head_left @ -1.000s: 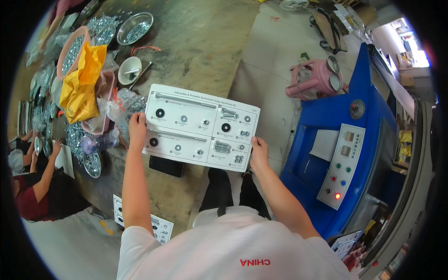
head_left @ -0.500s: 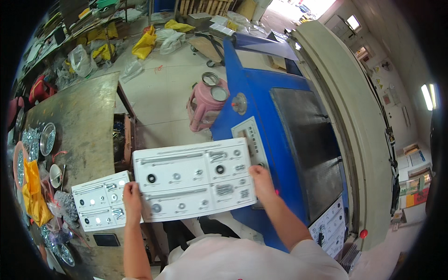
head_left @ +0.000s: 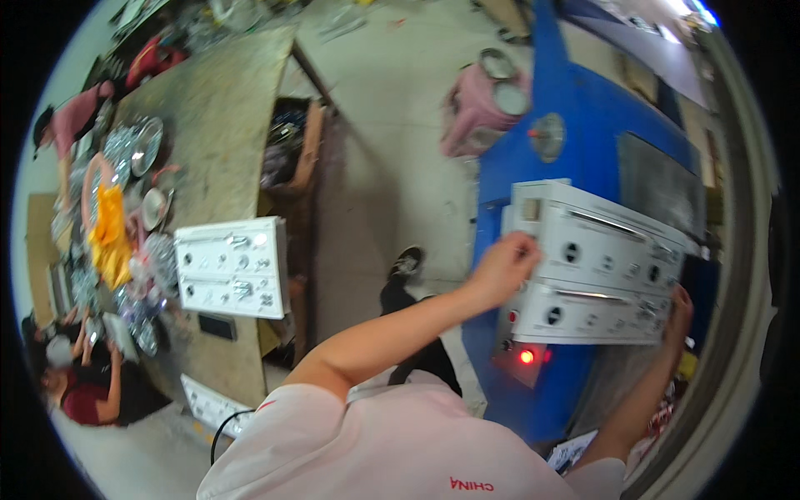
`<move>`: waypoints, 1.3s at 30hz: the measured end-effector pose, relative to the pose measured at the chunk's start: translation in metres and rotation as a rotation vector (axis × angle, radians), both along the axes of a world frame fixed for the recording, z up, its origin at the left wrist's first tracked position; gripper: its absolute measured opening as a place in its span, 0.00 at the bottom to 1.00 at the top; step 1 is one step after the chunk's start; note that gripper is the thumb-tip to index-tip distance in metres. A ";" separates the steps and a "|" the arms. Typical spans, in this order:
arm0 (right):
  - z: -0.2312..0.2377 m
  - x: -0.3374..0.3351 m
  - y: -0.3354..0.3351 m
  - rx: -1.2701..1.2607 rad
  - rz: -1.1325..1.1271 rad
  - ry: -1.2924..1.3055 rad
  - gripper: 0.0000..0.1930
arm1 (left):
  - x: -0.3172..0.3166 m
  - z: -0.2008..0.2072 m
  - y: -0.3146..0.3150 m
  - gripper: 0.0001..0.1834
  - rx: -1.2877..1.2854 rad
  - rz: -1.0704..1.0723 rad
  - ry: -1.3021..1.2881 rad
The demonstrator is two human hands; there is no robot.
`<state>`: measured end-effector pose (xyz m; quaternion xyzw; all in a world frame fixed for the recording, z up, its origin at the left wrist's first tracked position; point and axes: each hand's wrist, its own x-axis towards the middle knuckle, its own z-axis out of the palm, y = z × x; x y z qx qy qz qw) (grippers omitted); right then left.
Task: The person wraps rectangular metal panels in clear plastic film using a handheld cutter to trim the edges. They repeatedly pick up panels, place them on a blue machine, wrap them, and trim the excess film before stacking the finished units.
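Note:
A white printed card (head_left: 602,279) with pictures or pieces of rods, washers and screws is held over the front of a blue machine (head_left: 521,171). My left hand (head_left: 507,265) pinches its left edge, fingers curled in. At the lower right corner my right hand (head_left: 679,315) grips the other edge, partly hidden and slightly blurred. Under the card part of the machine's control panel is covered. A red lit button (head_left: 527,357) glows just below the card. On the table to the left lies a stack of similar white cards (head_left: 221,283).
The worktable (head_left: 229,108) carries a dark phone (head_left: 218,327), an orange-yellow bag (head_left: 110,242) and metal bowls (head_left: 148,146) among clear bags. A pink stool (head_left: 468,112) stands beyond, left of the machine. Two people (head_left: 73,129) are at the table's far left side.
The card has moved right with both hands, from in front of my body to over the blue machine. The view has turned, so the table shows nearer the middle.

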<state>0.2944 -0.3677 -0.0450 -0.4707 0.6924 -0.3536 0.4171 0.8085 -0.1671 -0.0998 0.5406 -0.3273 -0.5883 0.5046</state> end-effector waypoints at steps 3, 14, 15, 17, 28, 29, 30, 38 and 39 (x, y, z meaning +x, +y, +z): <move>-0.020 -0.042 -0.040 0.085 0.107 0.065 0.20 | -0.034 -0.007 -0.028 0.10 -0.145 0.034 -0.082; -0.056 -0.126 -0.121 0.082 0.067 0.130 0.20 | -0.065 0.003 -0.078 0.10 -0.153 -0.131 -0.177; -0.055 -0.126 -0.121 0.099 0.162 0.090 0.21 | -0.065 0.004 -0.078 0.10 -0.140 -0.156 -0.222; -0.054 -0.123 -0.115 0.098 0.125 0.177 0.21 | -0.066 0.007 -0.077 0.11 -0.130 -0.174 -0.268; 0.013 -0.074 0.020 -0.283 0.118 -0.097 0.15 | -0.082 0.052 -0.024 0.09 0.059 -0.488 0.152; 0.018 -0.067 0.039 -0.353 0.096 -0.112 0.15 | -0.087 0.052 -0.011 0.09 0.073 -0.527 0.163; 0.020 -0.063 0.053 -0.405 0.072 -0.131 0.15 | -0.093 0.050 -0.003 0.09 0.081 -0.544 0.208; 0.010 -0.065 0.134 -0.601 -0.067 -0.129 0.15 | -0.145 0.028 0.068 0.12 0.235 -0.728 0.251; 0.006 -0.067 0.137 -0.604 -0.074 -0.122 0.15 | -0.150 0.024 0.072 0.12 0.237 -0.728 0.251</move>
